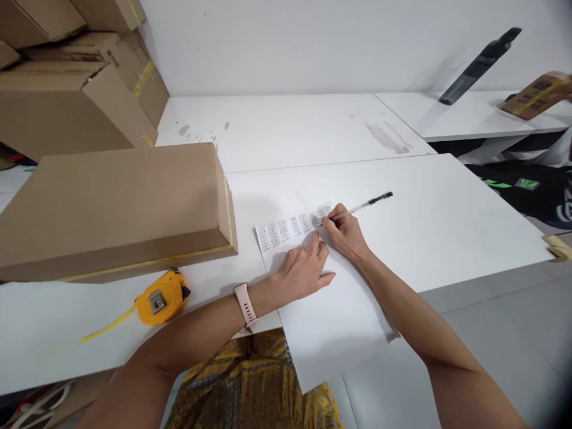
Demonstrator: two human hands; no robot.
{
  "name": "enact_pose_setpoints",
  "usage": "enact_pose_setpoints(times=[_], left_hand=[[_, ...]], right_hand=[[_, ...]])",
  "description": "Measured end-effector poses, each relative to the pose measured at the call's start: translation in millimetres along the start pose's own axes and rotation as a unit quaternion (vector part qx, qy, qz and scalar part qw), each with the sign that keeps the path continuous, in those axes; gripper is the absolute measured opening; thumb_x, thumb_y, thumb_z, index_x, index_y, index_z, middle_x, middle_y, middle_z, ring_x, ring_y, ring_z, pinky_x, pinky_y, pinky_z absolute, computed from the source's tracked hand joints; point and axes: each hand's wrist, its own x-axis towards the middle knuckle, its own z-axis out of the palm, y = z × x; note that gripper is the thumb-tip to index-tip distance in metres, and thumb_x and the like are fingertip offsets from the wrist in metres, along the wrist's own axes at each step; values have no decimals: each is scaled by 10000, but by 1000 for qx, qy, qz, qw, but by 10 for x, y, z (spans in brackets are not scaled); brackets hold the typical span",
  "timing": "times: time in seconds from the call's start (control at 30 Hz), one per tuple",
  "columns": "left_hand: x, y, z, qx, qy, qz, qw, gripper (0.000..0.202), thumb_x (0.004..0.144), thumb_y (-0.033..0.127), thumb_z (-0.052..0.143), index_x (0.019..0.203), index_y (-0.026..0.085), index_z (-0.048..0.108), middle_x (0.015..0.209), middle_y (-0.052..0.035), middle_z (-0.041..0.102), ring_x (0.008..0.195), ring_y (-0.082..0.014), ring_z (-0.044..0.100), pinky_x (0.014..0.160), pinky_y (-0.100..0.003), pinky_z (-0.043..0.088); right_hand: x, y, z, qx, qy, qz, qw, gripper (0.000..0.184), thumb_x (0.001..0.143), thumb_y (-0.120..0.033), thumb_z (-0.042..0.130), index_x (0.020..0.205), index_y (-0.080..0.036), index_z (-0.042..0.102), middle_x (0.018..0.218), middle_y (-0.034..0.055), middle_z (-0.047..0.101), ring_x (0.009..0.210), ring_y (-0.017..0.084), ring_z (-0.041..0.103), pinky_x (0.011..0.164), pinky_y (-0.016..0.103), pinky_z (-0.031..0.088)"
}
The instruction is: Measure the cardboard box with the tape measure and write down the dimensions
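A sheet of white paper point(330, 333) lies on the white table and hangs over its front edge. Several columns of small handwriting fill its top end; the words are too small to read. My right hand point(346, 232) is closed around a clear pen point(357, 208) with a black cap on its far end, its tip at the rightmost column. Resting on the paper just below the writing, my left hand point(304, 271) has its fingers spread loosely and holds nothing. A pink watch band point(245, 304) is on the left wrist.
Left of the paper sits a closed cardboard box point(120, 202), with an orange tape measure point(161, 297) in front of it. More cardboard boxes point(53, 113) are stacked behind. At the far right, another person's hand point(563, 89) touches a small taped box point(534, 95) near a dark cylinder point(478, 67).
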Motion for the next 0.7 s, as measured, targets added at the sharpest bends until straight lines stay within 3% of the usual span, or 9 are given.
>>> enact_pose_setpoints(times=[0.5,0.7], left_hand=[[14,6,8,-25,-23,-17,999,599,993,530,516,1384,78,483,1592,-308,334,1032,-325,712,776,-415,593],[16,15,17,-6,-17,-18,1000,610,990,549,514,1383,83,497,1586,-302,355,988,-304,724,767,-402,595]], right_hand=[[11,24,-13,8,-35,-11,999,224,856,-321,633,745,-236,458,552,-83,382,500,93,329,484,265,263],[19,49,-6,7,-42,-19,999,222,863,-326,632,747,-236,466,551,-81,390,499,94,339,479,265,261]])
